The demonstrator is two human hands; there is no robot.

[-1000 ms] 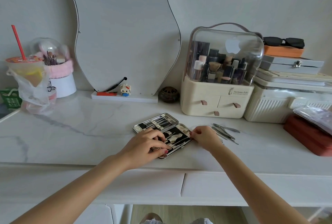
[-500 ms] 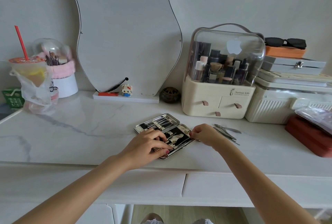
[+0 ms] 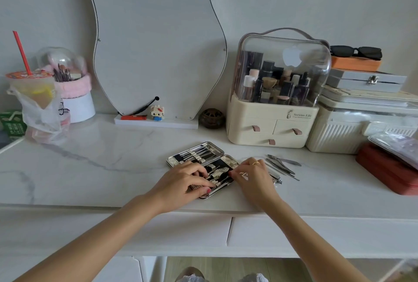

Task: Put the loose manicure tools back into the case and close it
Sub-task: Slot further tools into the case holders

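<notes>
Case (image 3: 199, 156) lies open, flat on the marble top, in front of the mirror (image 3: 158, 39). Left hand (image 3: 181, 183), fingers curled, pins the case's near half. Right hand (image 3: 252, 176) pinches a slim tool at the case's right edge. Loose tools (image 3: 281, 166) lie just right of the case. Risk: forcing the tool under its strap could skid the case or flick seated pieces out.

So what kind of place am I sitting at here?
Most likely a dressing table at home: a curvy mirror leans on the wall, a clear-lidded cosmetics organizer holds bottles, and a jar of makeup brushes stands at the left.
</notes>
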